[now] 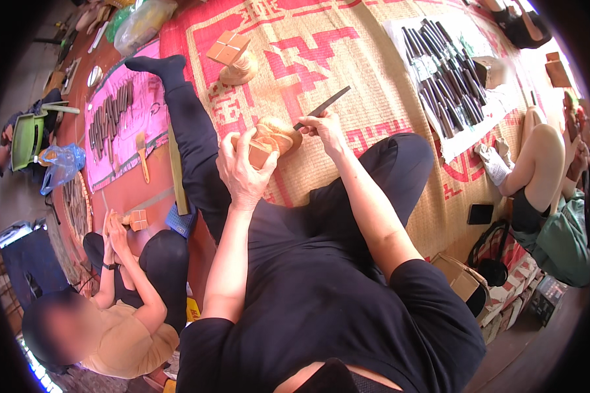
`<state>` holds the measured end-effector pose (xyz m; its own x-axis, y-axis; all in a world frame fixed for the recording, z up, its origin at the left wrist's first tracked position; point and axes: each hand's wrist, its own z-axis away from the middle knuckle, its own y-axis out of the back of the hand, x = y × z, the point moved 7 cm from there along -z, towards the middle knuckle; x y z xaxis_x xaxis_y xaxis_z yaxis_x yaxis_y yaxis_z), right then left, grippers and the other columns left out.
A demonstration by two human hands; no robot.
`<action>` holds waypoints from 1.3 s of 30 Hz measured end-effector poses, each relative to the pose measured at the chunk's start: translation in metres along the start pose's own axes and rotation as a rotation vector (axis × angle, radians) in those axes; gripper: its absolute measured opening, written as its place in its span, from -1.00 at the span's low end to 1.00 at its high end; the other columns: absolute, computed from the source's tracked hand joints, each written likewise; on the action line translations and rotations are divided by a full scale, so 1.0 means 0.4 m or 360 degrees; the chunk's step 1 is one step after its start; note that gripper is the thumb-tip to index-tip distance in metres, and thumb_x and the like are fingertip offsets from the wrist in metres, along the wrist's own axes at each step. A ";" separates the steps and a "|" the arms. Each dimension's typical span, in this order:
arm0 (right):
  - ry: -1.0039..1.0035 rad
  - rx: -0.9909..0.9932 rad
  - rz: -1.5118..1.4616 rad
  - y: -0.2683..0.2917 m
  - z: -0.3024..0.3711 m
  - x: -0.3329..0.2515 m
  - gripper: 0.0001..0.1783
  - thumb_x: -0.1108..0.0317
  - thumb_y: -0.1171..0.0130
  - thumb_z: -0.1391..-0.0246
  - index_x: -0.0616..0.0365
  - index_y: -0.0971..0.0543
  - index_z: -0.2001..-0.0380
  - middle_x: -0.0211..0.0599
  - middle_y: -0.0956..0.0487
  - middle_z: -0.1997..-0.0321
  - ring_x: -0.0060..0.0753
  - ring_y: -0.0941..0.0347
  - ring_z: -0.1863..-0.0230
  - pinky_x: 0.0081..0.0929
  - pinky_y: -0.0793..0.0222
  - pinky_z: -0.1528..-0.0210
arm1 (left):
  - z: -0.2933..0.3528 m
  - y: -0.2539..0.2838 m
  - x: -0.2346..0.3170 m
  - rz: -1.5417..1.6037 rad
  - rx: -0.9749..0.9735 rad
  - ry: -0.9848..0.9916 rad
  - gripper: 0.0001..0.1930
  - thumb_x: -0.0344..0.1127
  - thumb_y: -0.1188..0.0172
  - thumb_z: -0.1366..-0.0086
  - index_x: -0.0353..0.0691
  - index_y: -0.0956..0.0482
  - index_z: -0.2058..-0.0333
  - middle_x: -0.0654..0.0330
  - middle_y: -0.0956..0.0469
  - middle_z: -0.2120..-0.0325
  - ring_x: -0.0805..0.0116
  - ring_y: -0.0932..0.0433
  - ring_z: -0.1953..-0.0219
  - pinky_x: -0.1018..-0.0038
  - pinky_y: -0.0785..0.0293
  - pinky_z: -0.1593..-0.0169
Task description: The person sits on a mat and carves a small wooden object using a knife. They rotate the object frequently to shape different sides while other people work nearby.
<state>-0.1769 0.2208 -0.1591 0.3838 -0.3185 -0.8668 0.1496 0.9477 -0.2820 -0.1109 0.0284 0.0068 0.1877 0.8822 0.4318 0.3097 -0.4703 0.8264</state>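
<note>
On the mat between my legs sits a pale round wooden piece (278, 134) with a square wooden block (259, 154) at its near side. My left hand (242, 164) is closed around the block, thumb on its right and fingers over its left and top. My right hand (326, 133) grips a long, dark, flat chisel-like tool (328, 105) near its lower end. The tool's lower tip comes close to the round piece; I cannot tell whether they touch. Farther off stands another square block (228, 47), marked with crossed pale lines, on a round wooden base (240, 69).
Many dark bar-shaped tools (442, 75) lie on a pale sheet at the far right. Other tools (111, 114) and a brush (142, 157) are at the left. A person (131, 314) sits at left near a marked block (138, 220). A black phone (480, 214) lies right.
</note>
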 end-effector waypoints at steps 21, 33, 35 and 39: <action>-0.0141 0.0030 -0.0142 -0.035 -0.023 0.046 -0.78 0.47 -0.32 0.18 0.29 -0.57 0.38 -0.26 -0.62 0.42 -0.43 -0.54 0.40 -0.55 -0.44 0.33 | 0.001 -0.002 -0.003 0.0017 -0.0035 -0.0038 -0.42 -0.12 -0.39 0.13 -0.03 -0.49 0.06 0.12 -0.36 0.12 0.08 -0.42 0.05 0.20 -0.35 0.00; -0.0252 -0.0058 -0.0141 -0.042 -0.014 0.050 -0.71 0.48 -0.31 0.17 0.31 -0.58 0.29 -0.23 -0.62 0.39 -0.50 -0.53 0.36 -0.47 -0.41 0.20 | 0.004 -0.004 -0.006 0.0048 -0.0046 -0.0057 -0.41 -0.11 -0.40 0.12 -0.03 -0.48 0.05 0.11 -0.36 0.10 0.07 -0.42 0.03 0.19 -0.35 -0.02; -0.0146 -0.0137 -0.0038 -0.057 -0.015 0.034 -0.69 0.48 -0.32 0.18 0.31 -0.57 0.28 -0.24 -0.62 0.39 -0.51 -0.53 0.35 -0.51 -0.40 0.18 | 0.004 -0.003 -0.003 0.0037 -0.0006 -0.0084 -0.42 -0.08 -0.40 0.13 -0.03 -0.49 0.07 0.12 -0.36 0.12 0.09 -0.42 0.06 0.20 -0.35 0.02; -0.0070 -0.0232 -0.0028 -0.095 0.005 0.051 -0.71 0.44 -0.32 0.18 0.29 -0.60 0.30 -0.27 -0.62 0.39 -0.51 -0.52 0.33 -0.61 -0.38 0.20 | -0.006 -0.002 0.011 0.0021 0.0033 -0.0158 -0.44 -0.03 -0.40 0.12 -0.02 -0.50 0.10 0.14 -0.36 0.17 0.14 -0.44 0.12 0.22 -0.36 0.10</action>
<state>-0.1729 0.1784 -0.1653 0.4225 -0.3328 -0.8430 0.0238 0.9339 -0.3568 -0.1127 0.0326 0.0089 0.2829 0.8700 0.4037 0.3257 -0.4831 0.8127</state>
